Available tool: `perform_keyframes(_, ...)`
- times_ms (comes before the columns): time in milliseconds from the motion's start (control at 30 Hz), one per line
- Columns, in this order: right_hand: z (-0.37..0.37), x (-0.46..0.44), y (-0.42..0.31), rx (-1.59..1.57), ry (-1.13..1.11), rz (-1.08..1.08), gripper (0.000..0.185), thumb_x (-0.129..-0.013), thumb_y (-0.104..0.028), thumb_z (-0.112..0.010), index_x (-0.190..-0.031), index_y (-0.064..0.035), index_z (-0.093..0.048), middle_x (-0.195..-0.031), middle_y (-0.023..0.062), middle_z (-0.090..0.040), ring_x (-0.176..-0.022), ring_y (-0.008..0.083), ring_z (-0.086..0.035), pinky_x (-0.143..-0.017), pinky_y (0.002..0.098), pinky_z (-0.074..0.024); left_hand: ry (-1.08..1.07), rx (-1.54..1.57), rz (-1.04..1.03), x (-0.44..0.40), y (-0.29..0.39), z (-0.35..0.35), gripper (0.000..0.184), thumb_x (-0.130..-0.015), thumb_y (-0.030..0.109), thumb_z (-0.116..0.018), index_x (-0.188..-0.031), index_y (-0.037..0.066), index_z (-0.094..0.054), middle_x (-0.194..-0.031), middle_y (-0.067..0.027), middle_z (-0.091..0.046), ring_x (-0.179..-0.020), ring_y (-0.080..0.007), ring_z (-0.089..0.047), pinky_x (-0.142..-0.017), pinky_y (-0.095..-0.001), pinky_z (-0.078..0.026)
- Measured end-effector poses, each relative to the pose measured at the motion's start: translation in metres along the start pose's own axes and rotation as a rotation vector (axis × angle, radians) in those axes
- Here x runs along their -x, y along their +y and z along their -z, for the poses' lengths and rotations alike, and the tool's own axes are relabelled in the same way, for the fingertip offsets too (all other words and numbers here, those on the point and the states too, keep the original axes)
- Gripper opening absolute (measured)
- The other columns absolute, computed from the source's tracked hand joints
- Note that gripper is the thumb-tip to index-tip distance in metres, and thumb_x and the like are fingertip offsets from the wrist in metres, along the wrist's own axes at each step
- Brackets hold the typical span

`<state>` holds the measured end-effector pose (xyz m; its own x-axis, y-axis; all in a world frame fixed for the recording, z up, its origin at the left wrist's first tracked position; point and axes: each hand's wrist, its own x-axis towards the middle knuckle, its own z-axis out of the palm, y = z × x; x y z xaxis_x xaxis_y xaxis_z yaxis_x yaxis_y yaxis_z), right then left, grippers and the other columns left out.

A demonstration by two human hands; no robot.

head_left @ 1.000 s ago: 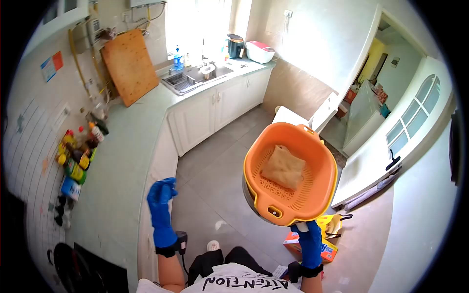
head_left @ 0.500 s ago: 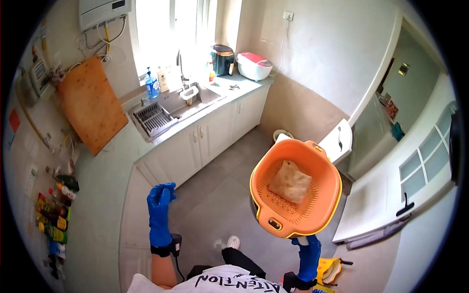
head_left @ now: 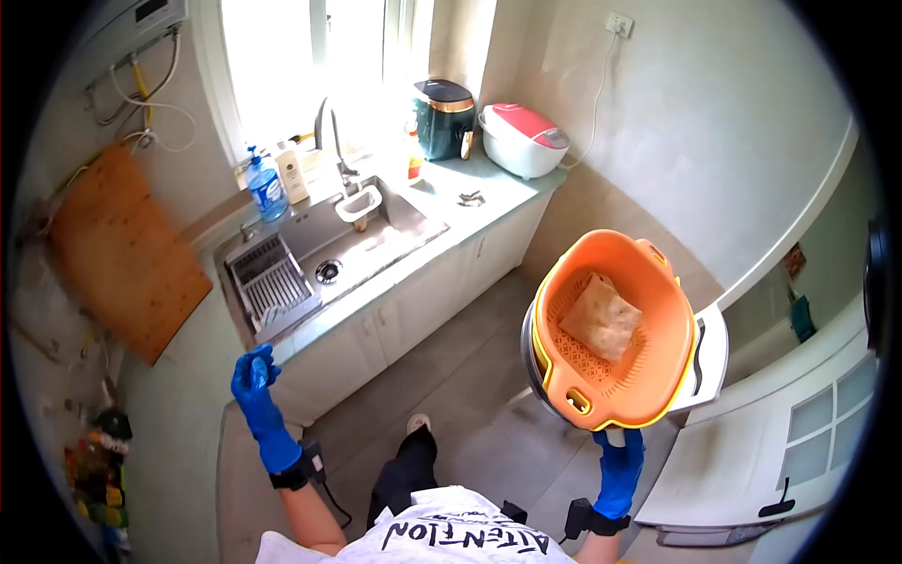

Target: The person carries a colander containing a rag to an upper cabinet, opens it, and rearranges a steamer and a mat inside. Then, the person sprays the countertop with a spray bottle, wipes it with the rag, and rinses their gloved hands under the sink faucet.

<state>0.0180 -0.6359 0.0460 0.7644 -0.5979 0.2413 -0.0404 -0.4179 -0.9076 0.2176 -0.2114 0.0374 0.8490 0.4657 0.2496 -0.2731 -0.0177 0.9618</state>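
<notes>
My right hand point(head_left: 620, 473), in a blue glove, grips the near edge of a stack of basins from below. On top is an orange drain basket point(head_left: 665, 352) with slots in its floor, tilted toward me. Under it show a yellow rim point(head_left: 692, 368) and a dark grey outer basin point(head_left: 532, 374). A pale, flat packet point(head_left: 601, 320) lies inside the basket; its contents are hard to make out. My left hand point(head_left: 257, 395), also gloved in blue, is raised near the counter edge with its fingers curled in and nothing visible in them.
The sink point(head_left: 376, 235) with a drying rack point(head_left: 272, 282) is ahead. Soap bottles point(head_left: 267, 193), an air fryer point(head_left: 444, 120) and a rice cooker point(head_left: 526, 141) stand on the counter. A wooden board point(head_left: 127, 254) leans at left. A white chair point(head_left: 714, 357) and a door point(head_left: 808, 423) are at right.
I have stepped forward, and the sink and counter look nearer. The basket stack has moved right and slightly up in view with my right hand; my left hand has shifted left.
</notes>
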Motion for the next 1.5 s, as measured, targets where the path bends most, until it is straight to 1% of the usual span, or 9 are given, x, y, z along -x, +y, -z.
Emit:
perform_keyframes(200, -0.034, -0.084, 0.034, -0.636, 0.058, -0.151, 0.031, -0.080, 0.002, -0.047, -0.111, 0.0011, -0.047, -0.109, 0.0102, -0.048, -0.096, 0.0205, -0.049, -0.080, 0.0332, -0.0461, -0.258, 0.062, 0.049, -0.064, -0.020, -0.159, 0.014, -0.082, 0.006, -0.048, -0.090, 0.003, -0.059, -0.082, -0.0045, -0.059, -0.065, -0.0095, -0.053, -0.060, -0.0209, -0.044)
perform_keyframes(300, -0.045, -0.112, 0.043, -0.443, 0.060, -0.067, 0.031, -0.081, 0.002, -0.045, -0.112, 0.0010, -0.046, -0.109, 0.0096, -0.048, -0.095, 0.0197, -0.049, -0.079, 0.0317, -0.0463, -0.412, -0.020, 0.055, -0.072, -0.035, -0.210, 0.012, -0.082, 0.005, -0.048, -0.089, 0.003, -0.058, -0.086, -0.0064, -0.059, -0.068, -0.0116, -0.055, -0.062, -0.0231, -0.046)
perform_keyframes(367, -0.059, -0.145, 0.048, -0.612, 0.159, -0.247, 0.029, -0.086, -0.021, -0.043, -0.106, -0.0006, -0.050, -0.099, 0.0101, -0.053, -0.083, 0.0200, -0.055, -0.070, 0.0312, -0.0486, -0.459, 0.002, 0.052, -0.084, -0.058, -0.233, 0.012, -0.082, 0.005, -0.048, -0.089, 0.002, -0.058, -0.087, -0.0063, -0.059, -0.067, -0.0112, -0.055, -0.062, -0.0229, -0.046)
perform_keyframes(600, -0.059, -0.275, 0.112, -0.919, 0.066, -0.280, 0.037, -0.086, -0.016, -0.044, -0.117, 0.0015, -0.039, -0.113, 0.0165, -0.048, -0.096, 0.0294, -0.052, -0.078, 0.0409, -0.0488, -0.231, -0.086, 0.041, -0.141, -0.096, -0.289, 0.015, -0.081, 0.008, -0.049, -0.089, 0.003, -0.060, -0.079, -0.0036, -0.058, -0.064, -0.0094, -0.052, -0.060, -0.0222, -0.042)
perform_keyframes(633, -0.058, -0.293, 0.127, -0.444, 0.007, -0.094, 0.038, -0.085, -0.017, -0.045, -0.118, 0.0015, -0.039, -0.113, 0.0166, -0.048, -0.096, 0.0290, -0.052, -0.078, 0.0405, -0.0490, -0.195, -0.074, 0.041, -0.147, -0.099, -0.302, 0.015, -0.081, 0.010, -0.049, -0.088, 0.003, -0.060, -0.079, -0.0038, -0.058, -0.064, -0.0094, -0.052, -0.060, -0.0228, -0.042)
perform_keyframes(833, -0.070, -0.416, 0.127, -0.947, -0.065, -0.269, 0.039, -0.084, -0.020, -0.046, -0.118, 0.0000, -0.040, -0.114, 0.0137, -0.048, -0.097, 0.0249, -0.052, -0.079, 0.0367, -0.0482, -0.165, -0.144, -0.050, -0.167, -0.084, -0.394, 0.016, -0.082, 0.015, -0.052, -0.090, 0.006, -0.061, -0.076, 0.0002, -0.057, -0.058, -0.0045, -0.047, -0.048, -0.0170, -0.035)
perform_keyframes(1367, -0.230, -0.546, 0.088, -0.893, -0.212, -0.329, 0.037, -0.082, -0.024, -0.051, -0.112, -0.0025, -0.047, -0.104, 0.0084, -0.053, -0.090, 0.0196, -0.055, -0.074, 0.0308, -0.0484, 0.012, -0.164, 0.054, -0.254, -0.116, -0.378, 0.017, -0.083, 0.013, -0.049, -0.092, 0.005, -0.061, -0.080, 0.0003, -0.058, -0.067, -0.0037, -0.048, -0.054, -0.0176, -0.035)
perform_keyframes(1433, -0.259, -0.566, 0.061, -0.214, -0.323, 0.133, 0.036, -0.082, -0.022, -0.051, -0.112, -0.0028, -0.048, -0.104, 0.0094, -0.052, -0.091, 0.0208, -0.055, -0.075, 0.0320, -0.0483, 0.023, -0.167, 0.094, -0.257, -0.121, -0.367, 0.015, -0.083, 0.013, -0.049, -0.091, 0.007, -0.061, -0.079, 0.0005, -0.059, -0.069, -0.0052, -0.050, -0.052, -0.0177, -0.036)
perform_keyframes(1500, -0.296, -0.599, 0.067, -0.397, -0.389, 0.257, 0.035, -0.083, -0.020, -0.049, -0.114, -0.0030, -0.046, -0.107, 0.0095, -0.051, -0.092, 0.0219, -0.055, -0.078, 0.0331, -0.0475, 0.053, -0.176, 0.107, -0.256, -0.121, -0.356, 0.015, -0.083, 0.013, -0.049, -0.091, 0.007, -0.061, -0.080, 0.0005, -0.059, -0.069, -0.0048, -0.050, -0.051, -0.0174, -0.036)
